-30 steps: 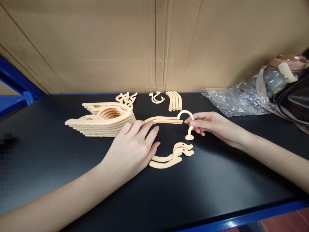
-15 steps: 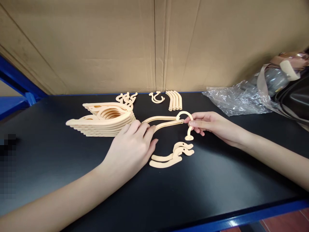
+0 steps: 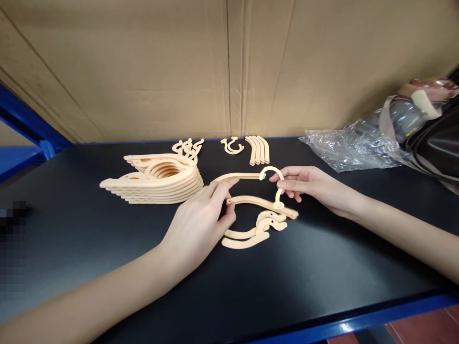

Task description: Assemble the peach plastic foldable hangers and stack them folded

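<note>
Pinching the curved hanger arm (image 3: 263,204) at its near end, the left hand (image 3: 201,224) lifts it just above the black tabletop (image 3: 322,267). The right hand (image 3: 308,184) grips the hook piece (image 3: 274,184) between thumb and fingertips. Both parts appear light, thin, rigid plastic; judged safest held near the joint.

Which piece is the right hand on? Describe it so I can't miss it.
On the black table, mid-table before the cardboard wall, the right hand pinches a small peach hook. It alone arches like a half ring; its neighbours are long, gently curved arms.
</note>
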A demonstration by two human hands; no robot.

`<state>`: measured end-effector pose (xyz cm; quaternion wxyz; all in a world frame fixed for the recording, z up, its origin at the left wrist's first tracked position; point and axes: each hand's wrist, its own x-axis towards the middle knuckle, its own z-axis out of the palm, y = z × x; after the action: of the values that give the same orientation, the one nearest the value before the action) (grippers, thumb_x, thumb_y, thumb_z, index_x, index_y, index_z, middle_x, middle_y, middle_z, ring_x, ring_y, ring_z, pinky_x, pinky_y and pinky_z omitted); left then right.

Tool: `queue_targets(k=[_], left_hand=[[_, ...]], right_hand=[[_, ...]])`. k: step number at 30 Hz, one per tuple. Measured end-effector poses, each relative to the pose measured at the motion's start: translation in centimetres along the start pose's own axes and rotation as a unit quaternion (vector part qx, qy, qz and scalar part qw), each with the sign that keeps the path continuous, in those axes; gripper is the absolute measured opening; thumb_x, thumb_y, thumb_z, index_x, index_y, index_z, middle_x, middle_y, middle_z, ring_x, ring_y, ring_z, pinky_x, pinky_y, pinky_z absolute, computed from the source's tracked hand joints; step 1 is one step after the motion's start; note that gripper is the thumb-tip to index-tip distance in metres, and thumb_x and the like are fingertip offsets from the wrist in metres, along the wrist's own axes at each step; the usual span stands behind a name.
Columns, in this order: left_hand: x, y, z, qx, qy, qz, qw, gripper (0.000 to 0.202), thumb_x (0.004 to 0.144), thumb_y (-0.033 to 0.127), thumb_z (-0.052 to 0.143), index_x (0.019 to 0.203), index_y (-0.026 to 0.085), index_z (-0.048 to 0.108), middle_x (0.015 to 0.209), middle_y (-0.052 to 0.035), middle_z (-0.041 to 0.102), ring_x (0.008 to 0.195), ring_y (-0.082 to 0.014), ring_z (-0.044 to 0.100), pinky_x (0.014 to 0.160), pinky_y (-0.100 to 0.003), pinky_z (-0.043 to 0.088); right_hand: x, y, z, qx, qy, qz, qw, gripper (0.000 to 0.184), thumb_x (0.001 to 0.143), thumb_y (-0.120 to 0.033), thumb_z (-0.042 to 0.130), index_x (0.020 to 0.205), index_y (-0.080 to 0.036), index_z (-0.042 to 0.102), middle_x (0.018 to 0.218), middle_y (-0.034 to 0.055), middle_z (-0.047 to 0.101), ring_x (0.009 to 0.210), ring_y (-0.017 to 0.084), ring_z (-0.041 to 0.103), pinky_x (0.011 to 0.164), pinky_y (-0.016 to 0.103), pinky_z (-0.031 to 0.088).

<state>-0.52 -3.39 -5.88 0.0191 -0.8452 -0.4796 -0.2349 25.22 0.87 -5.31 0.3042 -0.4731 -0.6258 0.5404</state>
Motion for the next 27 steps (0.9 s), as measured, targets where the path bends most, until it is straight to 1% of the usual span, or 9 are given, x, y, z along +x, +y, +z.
queue_targets(k=[3,7,12,15,19,21,23,25,27], left_hand=[[-0.1,0.5,-0.3,-0.072,-0.013,-0.03,0.997,0.041,0.091,0.018,0.043,0.132,0.02,0.052,0.098,-0.0009,0.065,0.063,-0.0109,0.057,0.055,-0.022,0.044],[-0.2,0.6,-0.5,-0.149,-0.001,-0.03,0.988,0.032,0.095,0.022,0.043,0.123,0.02,0.058,0.097,-0.0017,0.06,0.062,-0.009,0.053,0.06,-0.023,0.046],[0.2,0.5,-1.0,-0.296,0.017,-0.084,0.951,0.022,0.097,0.027,0.046,0.109,0.021,0.064,0.1,-0.0032,0.061,0.074,-0.0117,0.058,0.062,-0.022,0.049],[0.6,0.6,-1.3,-0.401,-0.005,-0.143,0.905,0.02,0.096,0.027,0.047,0.106,0.021,0.063,0.091,-0.0018,0.063,0.074,-0.0127,0.059,0.069,-0.025,0.054],[0.9,0.7,-1.4,-0.552,-0.034,-0.212,0.806,0.017,0.096,0.027,0.049,0.105,0.02,0.062,0.09,-0.0021,0.064,0.086,-0.0163,0.067,0.08,-0.031,0.059],[1.0,0.7,-1.5,-0.587,-0.056,-0.245,0.77,0.017,0.095,0.027,0.05,0.107,0.02,0.061,0.09,-0.0027,0.064,0.083,-0.0175,0.069,0.072,-0.031,0.061],[1.0,0.8,-1.7,-0.588,-0.072,-0.273,0.758,0.018,0.095,0.029,0.051,0.108,0.02,0.059,0.087,-0.0022,0.063,0.062,-0.013,0.065,0.052,-0.025,0.057],[1.0,0.9,-1.9,-0.568,-0.085,-0.285,0.768,0.019,0.095,0.03,0.049,0.109,0.021,0.057,0.082,-0.0007,0.063,0.042,-0.0063,0.052,0.035,-0.017,0.042],[0.9,1.0,-2.3,-0.545,-0.1,-0.278,0.785,0.019,0.094,0.031,0.049,0.109,0.021,0.056,0.08,0.0007,0.064,0.034,-0.0032,0.04,0.029,-0.015,0.028]], right_hand=[[0.0,0.1,0.0,-0.007,0.0,-0.004,1.0,0.033,0.079,-0.043,0.075,0.102,-0.02,0.072,0.076,0.0004,0.061,0.065,0.01,0.051,0.055,0.022,0.04],[0.0,0.1,0.0,-0.004,0.002,-0.003,1.0,0.034,0.079,-0.043,0.075,0.103,-0.019,0.072,0.077,0.0011,0.063,0.064,0.01,0.051,0.054,0.022,0.041],[0.1,0.1,0.0,0.006,0.005,-0.004,1.0,0.034,0.081,-0.044,0.074,0.105,-0.02,0.071,0.077,-0.0004,0.063,0.063,0.008,0.05,0.054,0.02,0.041],[0.0,0.1,0.0,0.009,0.005,-0.007,1.0,0.035,0.081,-0.044,0.074,0.105,-0.02,0.07,0.076,-0.0008,0.063,0.063,0.008,0.05,0.055,0.02,0.041],[0.0,0.1,0.0,0.003,0.008,-0.007,1.0,0.036,0.081,-0.044,0.074,0.106,-0.019,0.07,0.076,-0.0003,0.062,0.062,0.008,0.05,0.055,0.021,0.042],[0.0,0.1,0.1,0.001,0.009,-0.008,1.0,0.038,0.08,-0.045,0.074,0.107,-0.019,0.07,0.075,-0.0003,0.062,0.062,0.009,0.05,0.054,0.022,0.042],[0.1,0.1,0.1,0.002,0.006,-0.011,1.0,0.038,0.079,-0.045,0.074,0.106,-0.019,0.069,0.076,-0.0003,0.062,0.062,0.009,0.051,0.054,0.022,0.042],[0.1,0.0,0.2,0.001,-0.004,-0.016,1.0,0.036,0.08,-0.044,0.074,0.106,-0.019,0.069,0.077,-0.0001,0.064,0.062,0.009,0.052,0.055,0.022,0.043],[0.3,-0.1,0.3,-0.004,-0.015,-0.017,1.0,0.038,0.08,-0.043,0.074,0.108,-0.018,0.068,0.077,0.0002,0.064,0.062,0.009,0.053,0.056,0.023,0.044]])
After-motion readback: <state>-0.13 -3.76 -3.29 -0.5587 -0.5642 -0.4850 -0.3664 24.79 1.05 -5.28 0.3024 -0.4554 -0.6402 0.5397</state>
